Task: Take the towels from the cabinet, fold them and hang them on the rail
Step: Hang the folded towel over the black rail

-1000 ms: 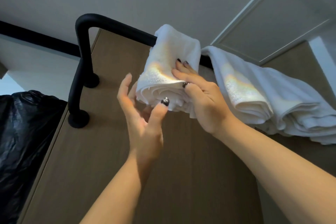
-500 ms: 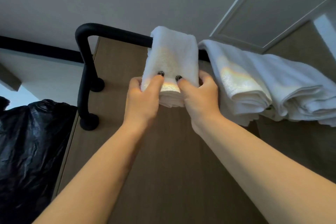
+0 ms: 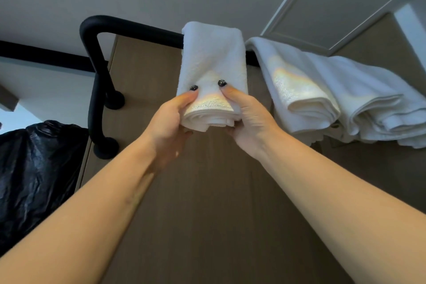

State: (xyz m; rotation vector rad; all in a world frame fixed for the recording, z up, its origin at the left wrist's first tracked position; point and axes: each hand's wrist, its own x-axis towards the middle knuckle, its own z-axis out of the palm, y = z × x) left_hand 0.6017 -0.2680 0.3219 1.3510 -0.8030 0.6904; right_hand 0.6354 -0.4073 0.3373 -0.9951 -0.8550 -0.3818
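Both hands, left hand point(image 3: 170, 120) and right hand point(image 3: 249, 117), pinch the hanging end of the folded white towel point(image 3: 213, 62) draped over the black rail point(image 3: 138, 29). Hanging step; next likely evening it, then letting go.

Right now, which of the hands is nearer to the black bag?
The left. The left hand grips the folded towel on the side toward the black bag; the right hand grips the far side.

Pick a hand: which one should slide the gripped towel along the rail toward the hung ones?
Probably left. The left hand grips the folded towel on its outer side, so it can push toward the hung towels along the rail. The right hand sits in the closing gap.
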